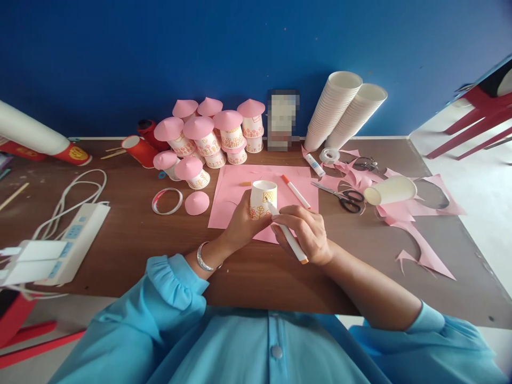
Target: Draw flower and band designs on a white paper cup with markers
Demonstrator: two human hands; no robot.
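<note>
Presently the left hand [242, 216] is wrapped around a white paper cup [258, 204], held upright over a pink sheet [228, 200] that lies midway between the left and right ends of the surface [240, 285]; the right hand [306, 232] is close beside it, fingers pinched on a white marker [294, 242] whose tip points at a yellow grid on the cup's wall. A slip looks the likeliest trouble: the cup is braced only by one hand, so a small turn of it or a push from the marker could drag a line out of the grid. Too firm a grip might dent the thin wall, and if the ink is damp, a knuckle brushing it could smear it. The second marker [296, 192], lying loose near the sheet's right edge, could perhaps roll if knocked. Much is hard to make out: the left fingers behind the cup, its far side and whatever is drawn there, and whether the tip actually meets the paper. Toward the surface's far edge, the front pink-roofed cups [208, 144] partly cover those behind, and an upright panel [283, 120] is blurred into blocks. The white plugs [34, 261] near the left end are cut off by the view.
</note>
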